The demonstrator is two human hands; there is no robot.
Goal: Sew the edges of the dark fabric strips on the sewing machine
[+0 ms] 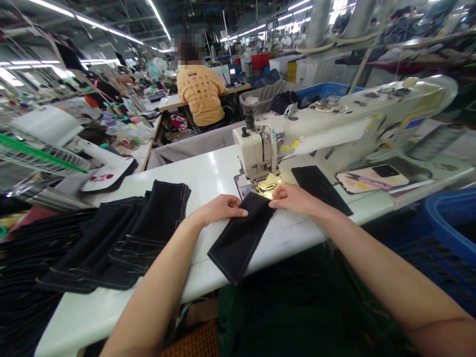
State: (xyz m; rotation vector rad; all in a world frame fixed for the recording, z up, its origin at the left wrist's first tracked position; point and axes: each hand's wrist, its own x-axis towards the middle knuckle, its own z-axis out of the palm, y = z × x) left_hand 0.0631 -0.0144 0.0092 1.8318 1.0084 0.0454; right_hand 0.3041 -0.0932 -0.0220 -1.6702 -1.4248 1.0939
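Observation:
A black fabric piece [240, 243] with pale stitching along its edges lies slantwise on the white sewing table [208, 173]. Its far end reaches the lit presser foot [266, 187] of a sewing machine [256, 151]. My left hand [226, 207] is closed at the piece's left edge, thumb on top, the other fingers curled and partly hidden. At the far right corner, close beside the presser foot, my right hand [288, 198] pinches the same piece between thumb and fingers. Another black fabric piece [320, 188] lies flat to the right of that hand.
Overlapping stitched black pieces [158, 213] cover the table's left side, beside a large dark stack [26, 267]. A phone [385, 171] with pink thread snips [368, 181] lies at right, near a thread cone [439, 141]. A blue basket [451, 218] stands right; a seated person [201, 94] is ahead.

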